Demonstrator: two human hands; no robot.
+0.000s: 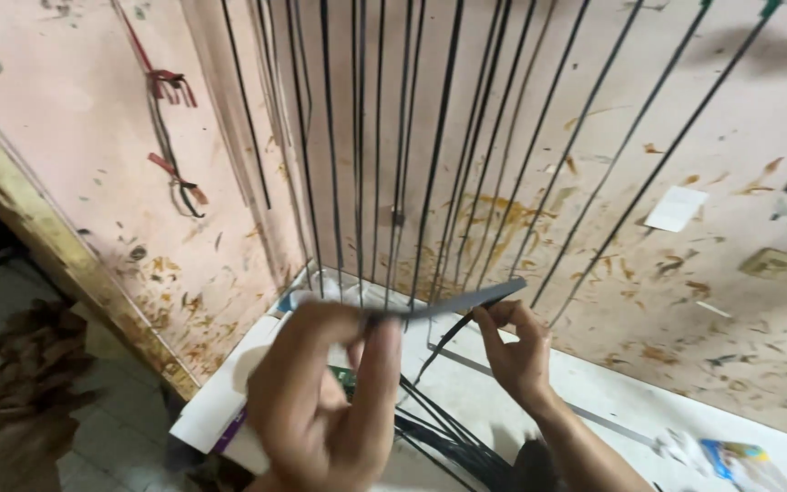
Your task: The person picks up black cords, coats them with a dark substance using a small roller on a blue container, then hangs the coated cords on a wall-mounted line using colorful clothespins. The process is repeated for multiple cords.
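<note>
Head view puts our left hand (325, 401) nearest the lens, blurred, its fingers and thumb pinched on one end of a flat grey strip (466, 299). From there the strip runs up and to the right and ends just above our right hand (514, 351). That hand sits a little farther off, fingers curled around a thin black rod (444, 339) that comes down past the strip toward a bundle of black rods (453, 442) fanned out on the white board (612, 392) below. We cannot tell whether the right hand also touches the strip. A crumpled packet with blue and yellow print (730, 460) lies on the board near the right edge. Beyond our hands, many long dark rods (430, 164) lean upright against the stained pink wall (75, 118). A white paper patch (676, 210) is on that wall to the right, and red-and-black wires (170, 137) hang on it to the left.
</note>
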